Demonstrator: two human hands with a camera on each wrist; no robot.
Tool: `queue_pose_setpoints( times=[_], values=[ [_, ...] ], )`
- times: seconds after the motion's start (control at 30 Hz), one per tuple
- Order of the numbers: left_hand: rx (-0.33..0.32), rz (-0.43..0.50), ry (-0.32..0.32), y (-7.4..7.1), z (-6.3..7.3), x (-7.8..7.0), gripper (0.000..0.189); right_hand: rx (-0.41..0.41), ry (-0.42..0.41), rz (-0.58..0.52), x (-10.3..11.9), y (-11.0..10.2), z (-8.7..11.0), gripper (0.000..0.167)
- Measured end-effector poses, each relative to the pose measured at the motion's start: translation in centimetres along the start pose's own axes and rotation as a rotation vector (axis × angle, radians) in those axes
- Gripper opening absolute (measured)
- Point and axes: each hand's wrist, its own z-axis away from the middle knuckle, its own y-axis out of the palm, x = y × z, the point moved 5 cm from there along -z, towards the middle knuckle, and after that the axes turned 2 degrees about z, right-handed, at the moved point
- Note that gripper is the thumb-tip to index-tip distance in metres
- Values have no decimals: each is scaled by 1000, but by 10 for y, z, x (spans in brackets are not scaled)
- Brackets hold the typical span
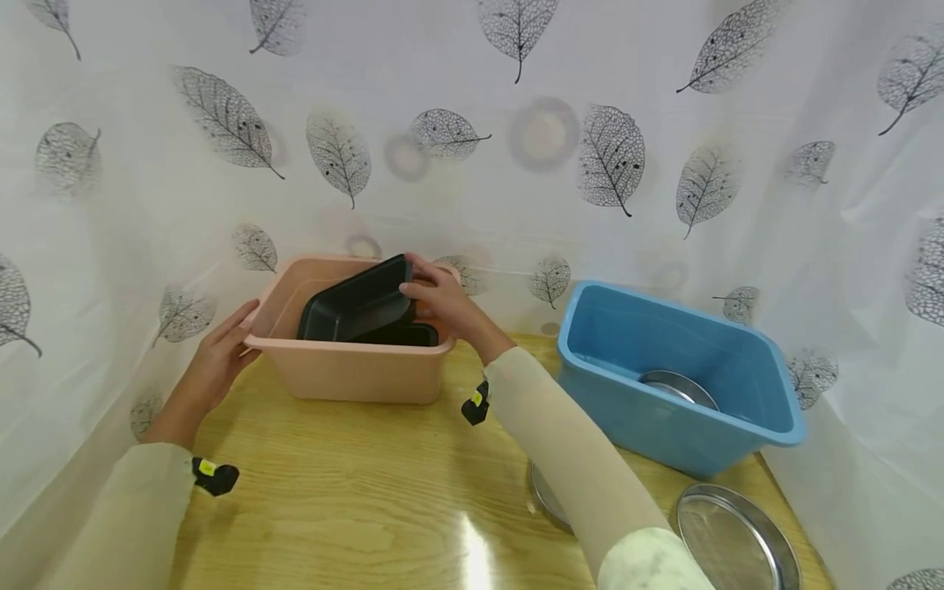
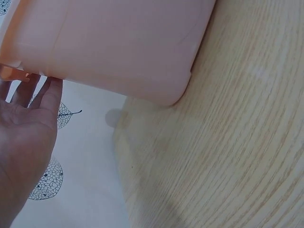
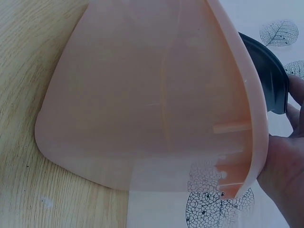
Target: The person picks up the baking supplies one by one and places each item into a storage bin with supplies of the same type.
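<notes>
A pink plastic bin (image 1: 361,373) stands at the back left of the table. My left hand (image 1: 217,360) holds its left end by the rim; in the left wrist view the fingers (image 2: 51,97) reach up under that rim. Inside the bin a black rectangular baking pan (image 1: 369,297) lies tilted, its right end raised. My right hand (image 1: 446,301) pinches that raised end between thumb and fingers, over the bin's right side. Beneath it another black pan (image 1: 406,334) shows in part. The right wrist view catches the raised pan's end (image 3: 268,71) above the bin's rim.
A blue plastic bin (image 1: 664,418) stands at the right with a round metal pan (image 1: 678,387) inside. Another round metal pan (image 1: 737,537) lies on the table (image 1: 354,492) in front of it. My right forearm partly covers one more round metal item (image 1: 546,496). A leaf-print curtain (image 1: 472,188) surrounds the table.
</notes>
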Motion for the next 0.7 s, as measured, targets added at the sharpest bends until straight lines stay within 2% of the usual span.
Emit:
queue_pose_setpoints(
  times=[0.27,0.43,0.6,0.7],
  values=[
    [-12,-31,-12,-2,-2,2,62,11,40,122,2,2,1,61],
    [-3,-22,2,-2,0,0,62,37,63,103,1,4,-1,61],
    [0,-29,4,-1,0,0,62,60,129,74,1,5,0,65],
    [-1,-29,-1,1,0,0,63,58,151,99,1,4,2,66]
  ],
)
